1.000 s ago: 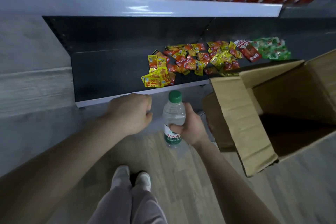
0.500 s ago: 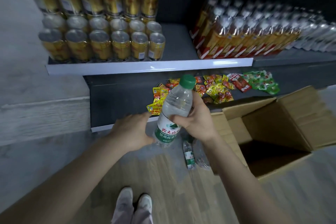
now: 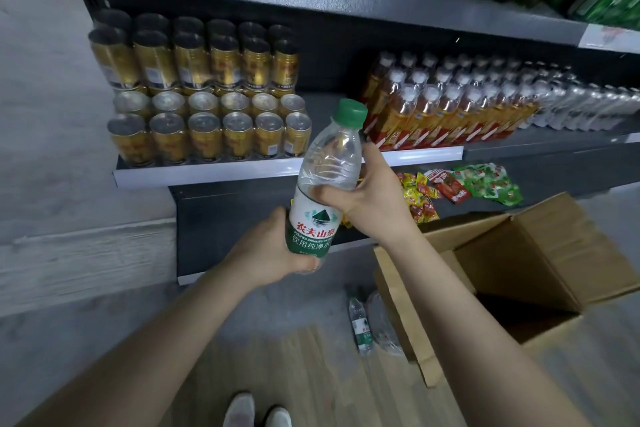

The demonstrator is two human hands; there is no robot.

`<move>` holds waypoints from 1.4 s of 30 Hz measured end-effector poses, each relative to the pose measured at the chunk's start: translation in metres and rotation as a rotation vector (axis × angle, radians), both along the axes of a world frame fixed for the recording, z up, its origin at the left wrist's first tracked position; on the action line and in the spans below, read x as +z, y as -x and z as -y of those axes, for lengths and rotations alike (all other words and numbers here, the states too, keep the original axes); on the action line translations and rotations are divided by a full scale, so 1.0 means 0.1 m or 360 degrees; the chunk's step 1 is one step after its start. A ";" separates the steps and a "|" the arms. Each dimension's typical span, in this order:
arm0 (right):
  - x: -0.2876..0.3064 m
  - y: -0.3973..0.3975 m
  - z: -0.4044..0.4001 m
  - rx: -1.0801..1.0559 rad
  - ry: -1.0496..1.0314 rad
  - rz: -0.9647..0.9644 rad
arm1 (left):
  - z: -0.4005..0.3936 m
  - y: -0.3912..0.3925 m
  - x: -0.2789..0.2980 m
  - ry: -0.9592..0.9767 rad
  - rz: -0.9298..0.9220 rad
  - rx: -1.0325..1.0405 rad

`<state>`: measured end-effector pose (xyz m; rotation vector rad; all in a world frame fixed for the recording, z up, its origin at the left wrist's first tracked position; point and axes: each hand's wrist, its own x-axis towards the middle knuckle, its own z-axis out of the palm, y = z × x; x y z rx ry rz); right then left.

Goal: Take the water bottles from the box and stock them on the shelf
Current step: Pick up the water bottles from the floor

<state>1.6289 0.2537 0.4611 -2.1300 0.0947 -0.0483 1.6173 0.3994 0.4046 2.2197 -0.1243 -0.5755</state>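
Before the shelf [image 3: 287, 168], bottle [image 3: 323, 184] upright, cap tilted toward it; left hand [image 3: 273, 250] grips base, right hand [image 3: 367, 194] wraps middle.

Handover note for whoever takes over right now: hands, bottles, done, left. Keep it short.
Left hand: grips the base of the water bottle.
Right hand: grips the same bottle at mid-body; it is upright, slightly tilted, green cap on, in front of the can shelf.
Cardboard box: open on the floor at right; inside too dark to read.
One small bottle lies on the floor beside the box.
Done: one bottle out of the box.
Left: shelve it, then any remaining bottles.
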 end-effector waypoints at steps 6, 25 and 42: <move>0.18 -0.08 -0.04 0.0000 -0.0024 0.0029 | -0.02 -0.08 0.13 0.0128 0.0077 0.0076; 0.68 -0.50 0.02 0.0152 -0.0294 0.0136 | 0.05 -0.54 0.60 0.0281 0.0345 0.0204; 1.19 -1.24 0.62 0.0294 -0.0166 0.0345 | 0.56 -1.17 1.17 0.0415 0.0441 0.0153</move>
